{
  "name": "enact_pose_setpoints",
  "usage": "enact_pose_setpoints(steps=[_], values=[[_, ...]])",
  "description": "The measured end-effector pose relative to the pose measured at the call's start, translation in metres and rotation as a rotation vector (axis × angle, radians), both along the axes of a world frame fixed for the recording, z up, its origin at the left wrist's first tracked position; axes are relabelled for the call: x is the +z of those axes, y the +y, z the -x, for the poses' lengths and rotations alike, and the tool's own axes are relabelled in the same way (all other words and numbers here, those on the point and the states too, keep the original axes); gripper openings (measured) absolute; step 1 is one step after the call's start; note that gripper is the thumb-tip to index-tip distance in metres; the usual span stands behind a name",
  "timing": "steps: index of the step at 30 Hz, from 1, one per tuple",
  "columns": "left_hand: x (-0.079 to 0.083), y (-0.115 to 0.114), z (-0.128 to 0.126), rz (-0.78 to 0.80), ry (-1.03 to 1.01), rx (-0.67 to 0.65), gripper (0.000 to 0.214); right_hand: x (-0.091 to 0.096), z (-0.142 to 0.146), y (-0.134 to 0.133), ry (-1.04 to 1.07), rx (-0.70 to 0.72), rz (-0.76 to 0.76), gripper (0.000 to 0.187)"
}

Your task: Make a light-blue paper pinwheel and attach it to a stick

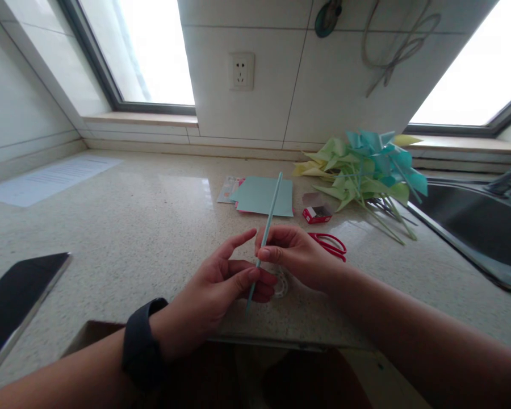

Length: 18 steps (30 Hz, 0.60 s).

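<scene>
A thin light-blue paper stick stands slanted over the speckled countertop, its top leaning away from me. My right hand pinches it near the middle. My left hand, with a dark band on the wrist, grips the lower part between thumb and fingers, index finger stretched out. A roll of clear tape lies under the hands, mostly hidden.
Red scissors lie just right of my hands. Behind are teal paper sheets, a small red box and a heap of green and blue paper pinwheels. A sink is at right, a dark tablet at left.
</scene>
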<state>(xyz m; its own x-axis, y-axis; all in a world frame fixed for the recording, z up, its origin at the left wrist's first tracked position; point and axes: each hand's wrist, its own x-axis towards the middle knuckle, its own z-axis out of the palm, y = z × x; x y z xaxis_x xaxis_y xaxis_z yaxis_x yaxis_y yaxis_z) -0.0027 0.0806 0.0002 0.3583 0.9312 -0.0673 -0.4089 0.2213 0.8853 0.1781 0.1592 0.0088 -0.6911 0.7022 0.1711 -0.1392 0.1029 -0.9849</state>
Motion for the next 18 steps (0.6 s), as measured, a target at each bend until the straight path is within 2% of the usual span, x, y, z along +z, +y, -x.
enact_pose_setpoints(steps=[18], values=[[-0.011, 0.002, 0.003, -0.053, -0.055, -0.057, 0.052, -0.001, 0.002, 0.001, -0.048, -0.073, -0.006, 0.027]])
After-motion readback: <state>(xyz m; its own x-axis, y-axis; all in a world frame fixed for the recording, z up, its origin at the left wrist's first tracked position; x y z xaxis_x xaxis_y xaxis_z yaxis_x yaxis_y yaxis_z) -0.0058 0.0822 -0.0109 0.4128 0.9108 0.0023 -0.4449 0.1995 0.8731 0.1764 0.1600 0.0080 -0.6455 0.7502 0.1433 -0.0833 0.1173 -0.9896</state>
